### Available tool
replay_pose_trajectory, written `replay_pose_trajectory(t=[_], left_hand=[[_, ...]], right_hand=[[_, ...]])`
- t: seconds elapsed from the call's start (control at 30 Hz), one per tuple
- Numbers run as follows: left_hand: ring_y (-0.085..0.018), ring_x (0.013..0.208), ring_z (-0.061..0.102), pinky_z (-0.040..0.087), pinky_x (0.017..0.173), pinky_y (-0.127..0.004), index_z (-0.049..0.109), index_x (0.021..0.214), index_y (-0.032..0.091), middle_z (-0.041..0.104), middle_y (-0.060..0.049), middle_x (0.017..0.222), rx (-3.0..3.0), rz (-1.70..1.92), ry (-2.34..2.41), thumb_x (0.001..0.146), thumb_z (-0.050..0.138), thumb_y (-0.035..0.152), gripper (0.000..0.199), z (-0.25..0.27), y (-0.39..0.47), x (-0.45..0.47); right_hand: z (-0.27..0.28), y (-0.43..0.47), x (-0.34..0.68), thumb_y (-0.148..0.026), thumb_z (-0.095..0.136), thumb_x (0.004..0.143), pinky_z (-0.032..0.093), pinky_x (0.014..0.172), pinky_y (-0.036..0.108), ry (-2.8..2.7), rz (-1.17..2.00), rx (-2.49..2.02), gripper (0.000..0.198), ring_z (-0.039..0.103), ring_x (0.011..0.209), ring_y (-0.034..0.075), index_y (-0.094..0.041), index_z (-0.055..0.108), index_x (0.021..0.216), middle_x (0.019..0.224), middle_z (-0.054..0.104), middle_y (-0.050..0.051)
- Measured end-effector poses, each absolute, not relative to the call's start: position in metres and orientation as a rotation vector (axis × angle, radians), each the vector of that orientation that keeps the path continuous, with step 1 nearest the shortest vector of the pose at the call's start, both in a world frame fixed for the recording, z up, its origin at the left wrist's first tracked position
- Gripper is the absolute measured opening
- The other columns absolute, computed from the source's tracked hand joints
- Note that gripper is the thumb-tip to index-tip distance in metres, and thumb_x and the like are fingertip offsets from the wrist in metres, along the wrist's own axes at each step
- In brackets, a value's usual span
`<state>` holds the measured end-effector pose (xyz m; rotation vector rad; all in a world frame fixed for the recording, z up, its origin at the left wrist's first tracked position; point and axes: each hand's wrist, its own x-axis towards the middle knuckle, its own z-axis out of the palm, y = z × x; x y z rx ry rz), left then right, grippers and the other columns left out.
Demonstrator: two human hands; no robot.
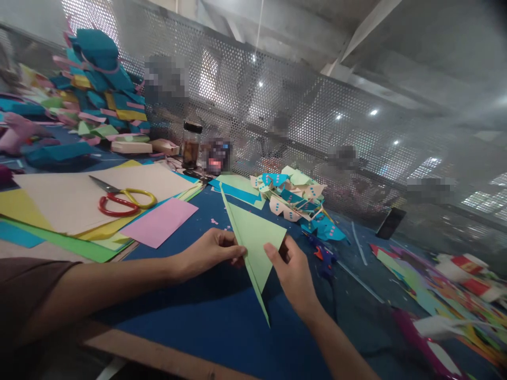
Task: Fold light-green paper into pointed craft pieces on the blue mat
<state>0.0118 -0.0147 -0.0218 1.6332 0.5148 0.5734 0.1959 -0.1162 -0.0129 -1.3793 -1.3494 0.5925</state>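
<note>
A light green sheet of paper (pixel 259 237), folded into a triangle with a narrow strip turned up along its long left edge, is held above the blue table. My left hand (pixel 222 247) pinches that folded strip near its middle between thumb and fingers. My right hand (pixel 291 269) grips the sheet near its right corner, thumb on top and fingers behind. To the left of my left hand lies a pink paper rectangle (pixel 160 221). Scissors (pixel 127 200) with one red and one yellow handle rest on a large cream sheet (pixel 99 184).
A pile of folded paper boats (pixel 295 195) sits beyond my hands, with a blue glue gun (pixel 327 256) nearer. A lidded jar (pixel 192 145) stands at the back. Paper models (pixel 103 79) are stacked at the left. A phone (pixel 391 223) leans at the right, near coloured paper scraps (pixel 439 295).
</note>
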Motion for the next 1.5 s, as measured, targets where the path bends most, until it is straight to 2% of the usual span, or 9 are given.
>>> replay_pose_trajectory(t=[0.1,0.23,0.43,0.53,0.63,0.77,1.0,1.5], left_hand=[[-0.013,0.068,0.062,0.044,0.067,-0.024,0.069,0.071,0.014,0.07,-0.002,0.071,1.646,0.567,0.498,0.085,0.066,0.039,0.028,-0.024,-0.014,0.011],[-0.013,0.066,0.062,0.044,0.065,-0.023,0.069,0.072,0.014,0.071,-0.002,0.07,1.627,0.558,0.497,0.085,0.066,0.039,0.028,-0.024,-0.014,0.011],[-0.013,0.064,0.061,0.045,0.065,-0.024,0.07,0.072,0.014,0.07,-0.002,0.068,1.617,0.563,0.529,0.083,0.068,0.038,0.027,-0.02,-0.015,0.012],[-0.012,0.063,0.06,0.044,0.064,-0.023,0.07,0.072,0.014,0.07,-0.001,0.067,1.619,0.57,0.537,0.083,0.067,0.037,0.026,-0.019,-0.016,0.012],[-0.012,0.063,0.06,0.043,0.064,-0.023,0.07,0.071,0.014,0.07,-0.001,0.067,1.624,0.567,0.535,0.084,0.067,0.037,0.026,-0.021,-0.015,0.012],[-0.013,0.065,0.062,0.046,0.065,-0.023,0.072,0.076,0.014,0.071,-0.001,0.07,1.617,0.54,0.535,0.083,0.068,0.037,0.024,-0.023,-0.015,0.013],[-0.013,0.066,0.063,0.048,0.067,-0.023,0.072,0.078,0.014,0.071,-0.001,0.07,1.576,0.543,0.499,0.082,0.07,0.038,0.025,-0.023,-0.016,0.013],[-0.013,0.065,0.06,0.046,0.065,-0.024,0.07,0.074,0.014,0.069,-0.002,0.069,1.602,0.548,0.473,0.081,0.068,0.037,0.025,-0.018,-0.021,0.014]], right_hand=[[-0.014,-0.115,0.199,-0.04,0.06,0.091,0.053,0.076,0.03,-1.323,0.46,-1.411,0.027,0.065,0.081,0.019,-0.019,0.062,0.107,0.094,0.071,0.005],[-0.015,-0.115,0.202,-0.037,0.06,0.091,0.051,0.076,0.03,-1.331,0.243,-1.448,0.027,0.064,0.083,0.019,-0.019,0.061,0.111,0.093,0.068,0.005],[-0.01,-0.122,0.197,-0.033,0.054,0.096,0.048,0.087,0.03,-1.475,0.126,-1.344,0.026,0.062,0.099,0.02,-0.022,0.062,0.119,0.109,0.065,0.007],[-0.006,-0.124,0.195,-0.035,0.046,0.1,0.045,0.092,0.031,-1.471,0.22,-1.274,0.029,0.059,0.108,0.021,-0.023,0.064,0.119,0.117,0.064,0.007],[-0.006,-0.124,0.196,-0.042,0.039,0.102,0.048,0.086,0.031,-1.339,0.405,-1.288,0.038,0.062,0.099,0.021,-0.022,0.068,0.115,0.109,0.068,0.006],[-0.009,-0.119,0.201,-0.051,0.047,0.098,0.048,0.075,0.029,-1.242,0.514,-1.34,0.04,0.063,0.084,0.02,-0.02,0.07,0.11,0.093,0.07,0.005],[-0.007,-0.117,0.194,-0.048,0.063,0.089,0.05,0.074,0.027,-1.281,0.742,-1.256,0.032,0.067,0.089,0.02,-0.019,0.065,0.104,0.096,0.072,0.005],[-0.011,-0.117,0.189,-0.044,0.064,0.088,0.051,0.067,0.027,-1.37,0.727,-1.374,0.028,0.066,0.076,0.019,-0.017,0.067,0.093,0.084,0.073,0.004]])
